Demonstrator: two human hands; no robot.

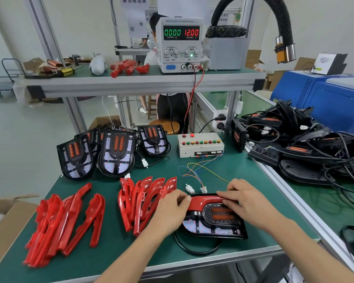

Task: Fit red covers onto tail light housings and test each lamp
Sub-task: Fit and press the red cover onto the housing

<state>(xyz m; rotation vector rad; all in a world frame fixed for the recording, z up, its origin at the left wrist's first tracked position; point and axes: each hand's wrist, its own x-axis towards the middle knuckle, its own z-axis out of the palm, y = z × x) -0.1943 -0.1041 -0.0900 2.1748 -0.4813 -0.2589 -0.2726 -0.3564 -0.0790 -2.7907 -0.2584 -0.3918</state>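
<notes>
A blue machine (333, 99) stands at the right edge of the view. To its left, a black flexible hose (274, 19) hangs down with a metal nozzle. Farther left of the machine, on the upper shelf (131, 80), lies a white plush toy (98, 65). Below and far left of the machine, an open cardboard box (6, 219) stands beside the green tabletop (114, 252).

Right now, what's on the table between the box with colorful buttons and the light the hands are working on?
In the head view, loose colored wires run from the button box and end in two small white plugs, just short of the tail light housing.
</notes>
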